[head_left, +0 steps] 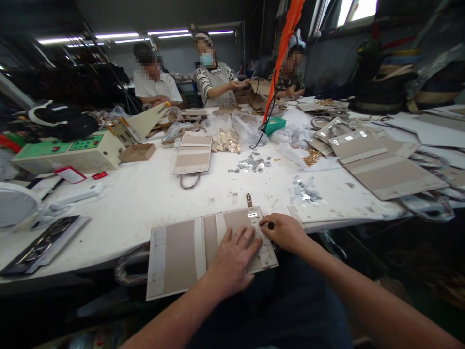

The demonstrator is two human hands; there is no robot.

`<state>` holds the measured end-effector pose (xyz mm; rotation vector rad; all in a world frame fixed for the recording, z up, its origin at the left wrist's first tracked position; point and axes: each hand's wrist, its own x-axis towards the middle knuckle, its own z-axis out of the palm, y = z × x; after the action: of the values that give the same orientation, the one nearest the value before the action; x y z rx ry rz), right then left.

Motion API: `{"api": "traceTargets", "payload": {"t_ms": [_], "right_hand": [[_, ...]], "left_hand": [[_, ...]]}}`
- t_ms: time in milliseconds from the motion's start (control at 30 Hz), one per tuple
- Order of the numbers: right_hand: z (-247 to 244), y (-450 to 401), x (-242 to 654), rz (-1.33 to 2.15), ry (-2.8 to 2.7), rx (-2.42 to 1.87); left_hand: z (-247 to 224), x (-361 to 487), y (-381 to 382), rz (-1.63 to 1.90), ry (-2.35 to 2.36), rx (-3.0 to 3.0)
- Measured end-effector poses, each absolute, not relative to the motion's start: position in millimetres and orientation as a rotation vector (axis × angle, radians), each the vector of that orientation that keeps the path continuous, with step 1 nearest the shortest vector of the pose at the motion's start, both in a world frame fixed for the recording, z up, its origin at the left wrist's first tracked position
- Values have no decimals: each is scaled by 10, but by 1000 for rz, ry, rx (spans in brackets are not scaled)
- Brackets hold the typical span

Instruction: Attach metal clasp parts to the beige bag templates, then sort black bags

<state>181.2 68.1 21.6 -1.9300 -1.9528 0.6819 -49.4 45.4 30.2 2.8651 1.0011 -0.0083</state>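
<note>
A flat beige and white bag panel [181,254] lies at the near edge of the white table [145,198], partly hanging over it. My left hand [232,261] presses flat on the panel's right part, fingers spread. My right hand [285,231] is at the panel's right edge, its fingers pinched on a small dark tool or part [271,225] that is too small to name. A small silver metal fitting [252,214] sits on the panel just above my left fingers. A brown strap tab [249,199] sticks out past the panel's far edge.
Stacked bag panels [378,165] lie at the right and more panels [192,155] in the middle. Loose metal fittings [250,164] are scattered mid-table. A green and cream machine [69,150] stands at the left. Three people work at the far side.
</note>
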Motion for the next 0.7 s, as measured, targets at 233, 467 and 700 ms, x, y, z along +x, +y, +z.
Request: {"api": "traceTargets", "payload": {"t_ms": [233, 467, 700], "right_hand": [[302, 702, 1731, 808, -1889, -1988], [243, 698, 1741, 836, -1907, -1905], [205, 661, 1691, 854, -1851, -1877]], "left_hand": [[196, -494, 446, 13, 987, 2893], [171, -509, 463, 38, 986, 2885], [-35, -600, 494, 146, 984, 2996]]}}
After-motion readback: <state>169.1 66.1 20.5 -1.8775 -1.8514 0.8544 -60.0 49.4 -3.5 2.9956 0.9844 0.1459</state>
